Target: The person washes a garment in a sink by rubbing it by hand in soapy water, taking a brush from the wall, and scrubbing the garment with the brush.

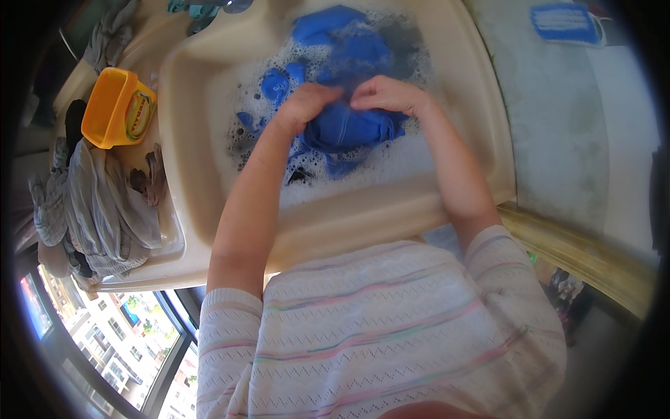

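A blue garment (348,131) lies bunched in soapy water (403,162) inside a beige laundry sink (191,125). My left hand (308,105) grips its left part, thumb pointing inward. Close by on the right, my right hand (384,96) pinches the cloth between thumb and curled fingers. The fingertips nearly meet over the garment, and some of the left fingers are hidden under folds. More blue cloth (361,50) floats beyond my hands, and smaller blue pieces show through the suds at the left. A small dark piece (300,175) pokes out of the foam nearer to me.
Left of the basin, an orange plastic tub (107,107) lies tipped on the ledge above grey cloths (102,204). A brown cloth (152,175) is beside them. On the right counter (555,131) rests a blue-and-white brush-like item (565,23). A window (120,345) is at lower left.
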Action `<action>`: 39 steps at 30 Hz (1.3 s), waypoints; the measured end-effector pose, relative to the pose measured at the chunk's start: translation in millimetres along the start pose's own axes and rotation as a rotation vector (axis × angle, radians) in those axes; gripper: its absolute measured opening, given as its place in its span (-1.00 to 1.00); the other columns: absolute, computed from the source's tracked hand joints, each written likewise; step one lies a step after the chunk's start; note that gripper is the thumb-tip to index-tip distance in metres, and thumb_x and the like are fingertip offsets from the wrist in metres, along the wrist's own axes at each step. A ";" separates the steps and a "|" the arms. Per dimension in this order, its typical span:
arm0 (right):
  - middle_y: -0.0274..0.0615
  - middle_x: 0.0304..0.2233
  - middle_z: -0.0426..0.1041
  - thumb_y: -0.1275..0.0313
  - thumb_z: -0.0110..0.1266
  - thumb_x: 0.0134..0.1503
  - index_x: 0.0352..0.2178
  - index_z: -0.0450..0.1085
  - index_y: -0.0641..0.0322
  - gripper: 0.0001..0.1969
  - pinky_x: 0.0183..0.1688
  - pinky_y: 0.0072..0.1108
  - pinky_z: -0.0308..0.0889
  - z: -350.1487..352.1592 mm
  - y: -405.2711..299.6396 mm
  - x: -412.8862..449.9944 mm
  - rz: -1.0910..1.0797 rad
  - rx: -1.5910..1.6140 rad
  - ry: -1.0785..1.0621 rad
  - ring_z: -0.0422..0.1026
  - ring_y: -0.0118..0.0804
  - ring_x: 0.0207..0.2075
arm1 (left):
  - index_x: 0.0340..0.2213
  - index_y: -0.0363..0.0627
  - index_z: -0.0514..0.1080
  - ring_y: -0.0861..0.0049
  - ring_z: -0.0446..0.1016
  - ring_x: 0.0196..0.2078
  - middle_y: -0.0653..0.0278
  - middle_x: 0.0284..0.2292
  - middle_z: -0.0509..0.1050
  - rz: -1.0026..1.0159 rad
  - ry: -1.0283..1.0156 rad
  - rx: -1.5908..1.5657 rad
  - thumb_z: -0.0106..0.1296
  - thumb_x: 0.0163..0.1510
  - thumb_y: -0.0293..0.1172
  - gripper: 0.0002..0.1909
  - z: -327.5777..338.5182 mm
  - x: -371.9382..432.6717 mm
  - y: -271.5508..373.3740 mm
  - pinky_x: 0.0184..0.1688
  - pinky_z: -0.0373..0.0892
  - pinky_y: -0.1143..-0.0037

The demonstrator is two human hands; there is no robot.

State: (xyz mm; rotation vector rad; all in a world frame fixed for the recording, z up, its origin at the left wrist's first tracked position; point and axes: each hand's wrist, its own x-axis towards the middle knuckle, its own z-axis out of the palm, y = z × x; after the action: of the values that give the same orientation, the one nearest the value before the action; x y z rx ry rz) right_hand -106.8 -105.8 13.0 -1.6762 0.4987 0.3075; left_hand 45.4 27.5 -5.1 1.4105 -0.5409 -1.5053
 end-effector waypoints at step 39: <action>-0.22 -0.39 0.42 0.45 0.03 -0.01 -0.33 0.34 0.36 -0.78 -0.32 -0.64 0.36 -72.4 -69.0 -17.4 -0.287 0.643 0.373 0.41 -0.44 -0.39 | -0.08 0.05 0.23 0.19 0.41 -0.35 0.08 -0.40 0.42 0.485 0.467 0.873 0.13 -0.25 -0.27 -0.39 -1.4 61.0 -21.9 -0.26 0.33 0.37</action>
State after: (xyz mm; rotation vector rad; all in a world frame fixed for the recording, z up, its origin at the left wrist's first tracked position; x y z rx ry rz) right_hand -93.9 -166.9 93.1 -1.1456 0.5491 -0.3563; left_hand 47.7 -14.7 -54.2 2.0065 -1.2139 -0.5003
